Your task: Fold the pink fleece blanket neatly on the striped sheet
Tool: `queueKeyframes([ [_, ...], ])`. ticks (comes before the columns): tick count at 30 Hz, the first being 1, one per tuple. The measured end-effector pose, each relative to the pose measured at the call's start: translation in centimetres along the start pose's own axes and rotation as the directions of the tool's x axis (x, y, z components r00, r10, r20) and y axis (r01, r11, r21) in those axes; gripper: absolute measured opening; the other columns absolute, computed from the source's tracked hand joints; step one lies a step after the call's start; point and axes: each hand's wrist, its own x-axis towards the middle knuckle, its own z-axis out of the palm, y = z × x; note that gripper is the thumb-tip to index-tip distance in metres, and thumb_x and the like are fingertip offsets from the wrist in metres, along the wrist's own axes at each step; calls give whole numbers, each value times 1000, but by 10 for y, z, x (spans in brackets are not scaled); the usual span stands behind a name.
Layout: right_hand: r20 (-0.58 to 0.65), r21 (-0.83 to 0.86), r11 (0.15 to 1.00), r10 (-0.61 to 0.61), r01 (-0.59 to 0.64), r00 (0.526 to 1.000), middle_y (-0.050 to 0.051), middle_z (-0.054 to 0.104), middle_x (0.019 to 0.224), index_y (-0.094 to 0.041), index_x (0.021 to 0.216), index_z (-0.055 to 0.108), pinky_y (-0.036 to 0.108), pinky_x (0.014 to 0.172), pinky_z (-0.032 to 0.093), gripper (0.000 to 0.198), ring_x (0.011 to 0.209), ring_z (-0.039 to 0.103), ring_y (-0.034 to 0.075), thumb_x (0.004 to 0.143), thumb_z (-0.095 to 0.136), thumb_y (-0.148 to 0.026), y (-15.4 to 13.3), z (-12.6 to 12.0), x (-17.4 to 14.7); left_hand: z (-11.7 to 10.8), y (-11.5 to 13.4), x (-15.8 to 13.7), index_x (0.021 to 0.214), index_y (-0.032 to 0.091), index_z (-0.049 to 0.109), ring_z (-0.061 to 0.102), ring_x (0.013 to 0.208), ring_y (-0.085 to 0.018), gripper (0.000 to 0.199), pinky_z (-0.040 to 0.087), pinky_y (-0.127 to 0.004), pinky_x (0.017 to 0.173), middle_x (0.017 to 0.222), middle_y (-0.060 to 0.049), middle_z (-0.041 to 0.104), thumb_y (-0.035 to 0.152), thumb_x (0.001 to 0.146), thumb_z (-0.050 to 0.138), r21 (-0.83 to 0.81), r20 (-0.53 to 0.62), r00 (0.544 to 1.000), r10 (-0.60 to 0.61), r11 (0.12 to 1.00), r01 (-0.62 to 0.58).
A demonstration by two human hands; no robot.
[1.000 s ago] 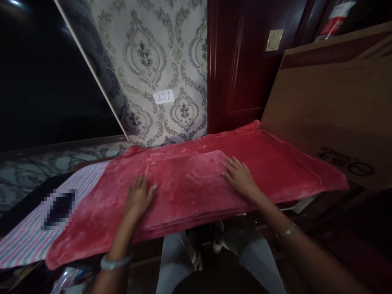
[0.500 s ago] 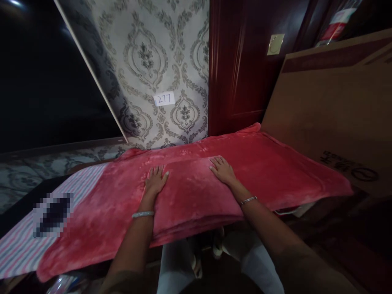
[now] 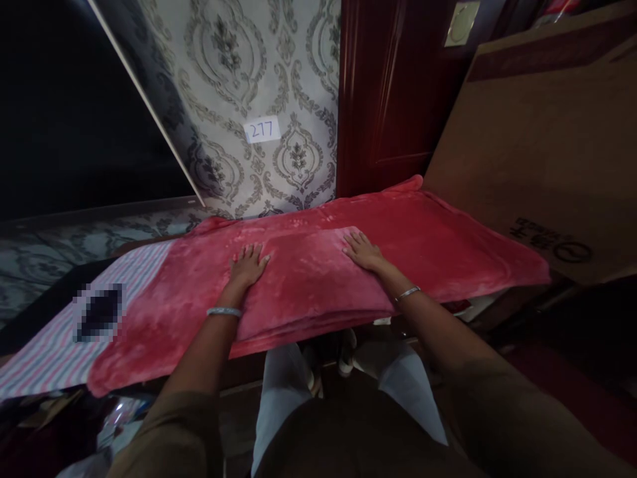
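A plush red-pink blanket (image 3: 308, 279) lies spread over a long surface, with a folded layered part in its middle. My left hand (image 3: 247, 267) rests flat on the left side of that folded part, fingers spread. On its right side, near the far corner of the fold, my right hand (image 3: 363, 251) also lies flat with its fingers apart. Neither hand grips the fabric. Under the blanket's left end shows a striped cloth (image 3: 60, 338), partly covered by a blurred patch.
A dark screen (image 3: 79, 119) stands at the back left. Behind the blanket are patterned wallpaper with a paper label (image 3: 262, 129) and a dark red wood panel (image 3: 388, 93). A large cardboard box (image 3: 547, 146) stands at the right. Loose items lie below at the left.
The view has tilted downward, so the blanket and wall sit higher in the picture. Both hands stay flat at about the same places on the folded part.
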Motion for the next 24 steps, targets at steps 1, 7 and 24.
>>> queueKeyframes([
  [1, 3, -5, 1000, 11, -11, 1000, 10, 17, 166, -25, 157, 30, 64, 111, 30, 60, 152, 15, 34, 101, 31, -47, 0, -2, -8, -2, 1, -8, 155, 17, 30, 18, 151, -35, 66, 20, -66, 116, 165, -14, 22, 50, 98, 27, 25, -11, 1000, 1, 1000, -1],
  [7, -116, -44, 976, -215, 212, 970, 9, 27, 163, -28, 155, 33, 62, 116, 19, 59, 151, 18, 32, 100, 35, -49, -34, -3, -73, 0, 38, -82, 152, 20, 39, 20, 151, -34, 62, 15, -61, 119, 163, -12, 29, 49, 98, 35, 92, -96, 938, 334, 941, -326],
  [24, -178, -62, 959, -285, 278, 942, 8, 37, 159, -27, 152, 41, 55, 119, 20, 56, 148, 28, 27, 99, 40, -46, -1, 31, -131, 53, -44, -154, 148, 19, 44, 32, 147, -32, 61, 28, -56, 116, 157, -15, 39, 48, 95, 39, 100, -268, 912, 309, 951, -293],
])
